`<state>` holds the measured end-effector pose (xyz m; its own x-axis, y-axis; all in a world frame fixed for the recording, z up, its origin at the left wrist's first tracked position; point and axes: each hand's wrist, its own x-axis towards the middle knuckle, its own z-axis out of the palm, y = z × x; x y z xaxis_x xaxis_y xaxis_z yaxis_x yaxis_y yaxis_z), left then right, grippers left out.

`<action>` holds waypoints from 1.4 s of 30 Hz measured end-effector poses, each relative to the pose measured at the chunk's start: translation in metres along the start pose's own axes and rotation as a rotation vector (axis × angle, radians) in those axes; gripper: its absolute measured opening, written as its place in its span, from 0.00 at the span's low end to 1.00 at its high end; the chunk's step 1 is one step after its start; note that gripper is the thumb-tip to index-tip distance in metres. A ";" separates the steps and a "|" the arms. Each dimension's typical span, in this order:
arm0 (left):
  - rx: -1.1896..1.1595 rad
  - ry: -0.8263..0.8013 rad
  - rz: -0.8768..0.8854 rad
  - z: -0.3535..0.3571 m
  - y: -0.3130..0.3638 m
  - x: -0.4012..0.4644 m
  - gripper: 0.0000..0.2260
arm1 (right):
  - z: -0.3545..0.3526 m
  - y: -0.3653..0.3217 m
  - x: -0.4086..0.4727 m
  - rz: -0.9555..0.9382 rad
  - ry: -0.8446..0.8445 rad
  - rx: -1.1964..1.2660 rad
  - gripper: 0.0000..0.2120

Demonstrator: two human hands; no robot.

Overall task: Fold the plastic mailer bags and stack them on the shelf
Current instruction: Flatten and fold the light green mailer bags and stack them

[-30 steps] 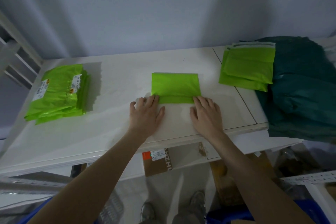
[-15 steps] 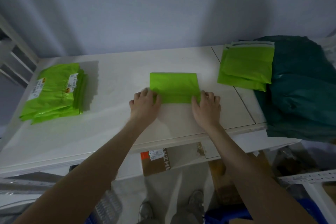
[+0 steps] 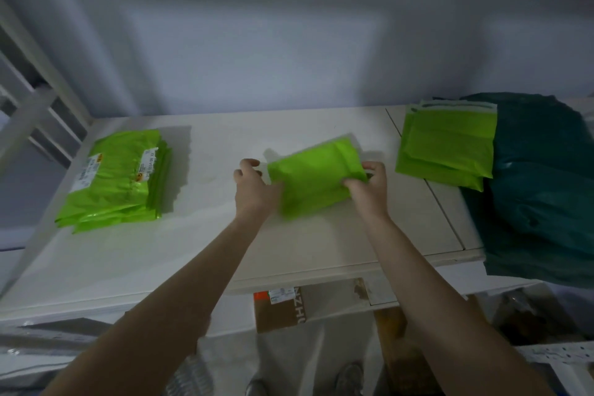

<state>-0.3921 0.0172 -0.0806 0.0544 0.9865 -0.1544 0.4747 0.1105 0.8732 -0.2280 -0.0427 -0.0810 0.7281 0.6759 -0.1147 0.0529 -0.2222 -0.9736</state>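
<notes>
Both hands are on the folded green mailer bag point(image 3: 316, 178) at the middle of the white shelf point(image 3: 199, 254), and it tilts, its near edge raised off the surface. The left hand point(image 3: 254, 191) grips the left edge with the thumb on top and the fingers curled round behind; the right hand point(image 3: 369, 185) pinches the right end, fingers bent over the top layer. A grip at each end makes sense: slick plastic springs open, so holding both sides keeps the fold closed while the bag is carried.

Over on the left sits a stack of folded green mailers point(image 3: 117, 178) with white shipping labels facing up, edges roughly squared, and that reads as the finished pile. On the right, a looser pile of flat green mailers point(image 3: 446, 146) overlaps a dark teal bundle point(image 3: 543, 190) that hangs past the shelf edge, probably the supply waiting its turn. The bag in hand lies between the two, so my guess is it heads left.

Below the shelf, a brown cardboard box point(image 3: 283, 307) with an orange patch shows, and the person's shoes point(image 3: 348, 378) on the floor.
</notes>
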 end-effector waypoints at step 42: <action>0.668 0.067 0.424 -0.221 -0.076 0.062 0.21 | 0.259 -0.062 -0.116 -0.311 -0.502 -0.458 0.16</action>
<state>-0.6191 0.0966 -0.0541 0.3056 0.9358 0.1757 0.8532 -0.3511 0.3858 -0.4924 0.0747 -0.0580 0.2393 0.9704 -0.0310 0.5644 -0.1650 -0.8088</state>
